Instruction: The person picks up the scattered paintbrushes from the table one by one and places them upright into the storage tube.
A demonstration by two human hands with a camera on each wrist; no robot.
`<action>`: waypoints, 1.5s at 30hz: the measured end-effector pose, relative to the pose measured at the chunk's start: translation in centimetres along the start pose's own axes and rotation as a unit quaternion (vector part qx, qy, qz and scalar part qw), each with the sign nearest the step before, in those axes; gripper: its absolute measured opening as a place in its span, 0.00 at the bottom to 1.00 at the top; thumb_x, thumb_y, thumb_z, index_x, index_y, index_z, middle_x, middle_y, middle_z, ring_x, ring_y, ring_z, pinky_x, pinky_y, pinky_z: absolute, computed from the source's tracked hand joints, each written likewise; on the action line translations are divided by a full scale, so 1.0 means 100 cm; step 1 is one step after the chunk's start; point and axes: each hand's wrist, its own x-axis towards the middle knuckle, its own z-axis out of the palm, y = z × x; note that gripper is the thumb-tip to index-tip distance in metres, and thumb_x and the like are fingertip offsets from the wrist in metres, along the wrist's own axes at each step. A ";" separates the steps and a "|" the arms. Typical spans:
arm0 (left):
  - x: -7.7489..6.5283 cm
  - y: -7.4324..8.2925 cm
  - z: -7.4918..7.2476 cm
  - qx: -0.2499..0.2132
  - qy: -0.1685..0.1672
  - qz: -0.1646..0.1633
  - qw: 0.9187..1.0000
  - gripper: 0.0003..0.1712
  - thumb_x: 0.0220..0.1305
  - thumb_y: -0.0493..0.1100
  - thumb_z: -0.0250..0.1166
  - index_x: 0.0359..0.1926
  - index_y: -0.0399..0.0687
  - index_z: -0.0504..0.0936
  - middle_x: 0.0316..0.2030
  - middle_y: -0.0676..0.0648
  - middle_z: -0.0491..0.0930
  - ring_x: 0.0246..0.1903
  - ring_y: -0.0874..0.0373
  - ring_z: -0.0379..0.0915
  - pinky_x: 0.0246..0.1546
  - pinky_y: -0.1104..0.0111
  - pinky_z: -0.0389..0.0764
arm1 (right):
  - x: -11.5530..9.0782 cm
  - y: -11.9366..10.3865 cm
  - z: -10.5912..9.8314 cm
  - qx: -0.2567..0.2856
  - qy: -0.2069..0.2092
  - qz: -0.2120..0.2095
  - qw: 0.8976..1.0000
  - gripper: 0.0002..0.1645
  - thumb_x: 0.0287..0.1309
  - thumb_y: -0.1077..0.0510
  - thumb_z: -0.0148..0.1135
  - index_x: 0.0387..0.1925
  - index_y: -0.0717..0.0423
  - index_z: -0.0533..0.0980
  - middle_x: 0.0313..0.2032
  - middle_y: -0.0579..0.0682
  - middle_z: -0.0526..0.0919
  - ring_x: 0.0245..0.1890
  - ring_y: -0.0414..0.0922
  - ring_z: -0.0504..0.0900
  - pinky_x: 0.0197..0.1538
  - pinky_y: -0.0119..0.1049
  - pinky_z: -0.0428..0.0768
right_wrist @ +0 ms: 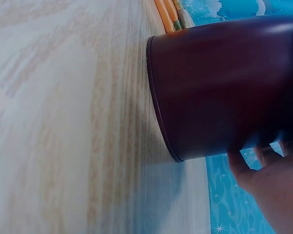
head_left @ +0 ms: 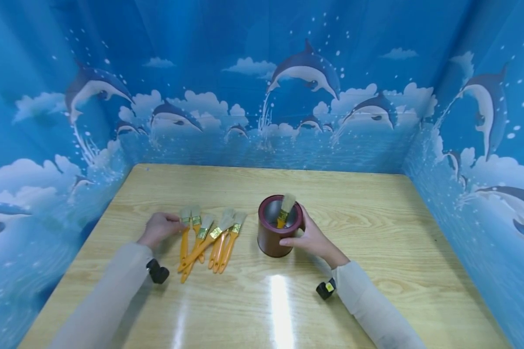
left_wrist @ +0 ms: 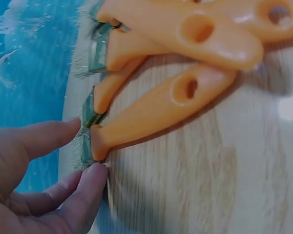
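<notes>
At the left of the table my left hand (head_left: 162,226) pinches the outermost paintbrush (left_wrist: 161,109) near its green metal band. Thumb and fingertips lie on either side of the band in the left wrist view. More orange-handled paintbrushes (head_left: 226,248) with pale bristles lie in an overlapping bunch to its right. My right hand (head_left: 312,237) grips a dark red round container (head_left: 274,245) from its right side, thumb across the front. The container stands upright on the table. One paintbrush (head_left: 286,206) leans inside it, bristles up, its lower handle hidden by the wall.
The light wood table (head_left: 358,208) reaches back to a blue dolphin-print curtain (head_left: 227,58), which also runs along both sides. Black wrist cameras hang under both forearms, one at the left sleeve (head_left: 126,271) and one at the right sleeve (head_left: 371,300).
</notes>
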 end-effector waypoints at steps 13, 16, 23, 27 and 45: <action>0.010 0.007 0.006 0.065 0.041 0.000 0.997 0.23 0.54 0.44 0.72 0.44 0.29 0.80 0.43 0.33 0.79 0.40 0.44 0.73 0.40 0.58 0.76 | 0.009 0.020 -0.002 -0.001 -0.001 -0.004 1.000 0.65 0.48 0.58 0.75 0.75 0.43 0.40 0.72 0.52 0.55 0.70 0.54 0.57 0.69 0.61 0.56; 0.011 0.005 0.006 0.058 0.035 -0.004 0.998 0.19 0.54 0.45 0.72 0.37 0.32 0.82 0.33 0.40 0.81 0.32 0.51 0.73 0.33 0.65 0.75 | 0.011 0.027 -0.003 -0.005 0.001 -0.002 1.000 0.65 0.47 0.57 0.75 0.75 0.39 0.40 0.72 0.49 0.55 0.70 0.53 0.58 0.68 0.61 0.56; 0.013 -0.003 0.005 0.024 0.013 -0.007 1.000 0.15 0.56 0.45 0.71 0.21 0.44 0.77 0.17 0.51 0.75 0.20 0.59 0.70 0.27 0.70 0.69 | 0.010 0.028 -0.001 -0.007 0.002 -0.004 1.000 0.64 0.46 0.52 0.76 0.74 0.37 0.43 0.71 0.47 0.57 0.69 0.51 0.59 0.68 0.59 0.58; 0.011 -0.009 0.002 0.010 -0.004 0.002 1.000 0.14 0.58 0.44 0.70 0.26 0.36 0.80 0.20 0.49 0.78 0.21 0.61 0.72 0.27 0.70 0.76 | 0.008 0.027 0.000 -0.008 0.000 -0.006 1.000 0.64 0.45 0.51 0.77 0.74 0.38 0.43 0.71 0.49 0.56 0.70 0.52 0.58 0.68 0.60 0.57; 0.000 0.010 -0.032 -0.041 -0.048 0.016 0.998 0.23 0.64 0.45 0.65 0.49 0.28 0.76 0.40 0.41 0.81 0.34 0.59 0.81 0.44 0.59 0.83 | 0.010 0.029 -0.003 -0.014 0.008 -0.001 1.000 0.65 0.45 0.50 0.77 0.74 0.35 0.42 0.72 0.47 0.55 0.70 0.51 0.57 0.70 0.60 0.55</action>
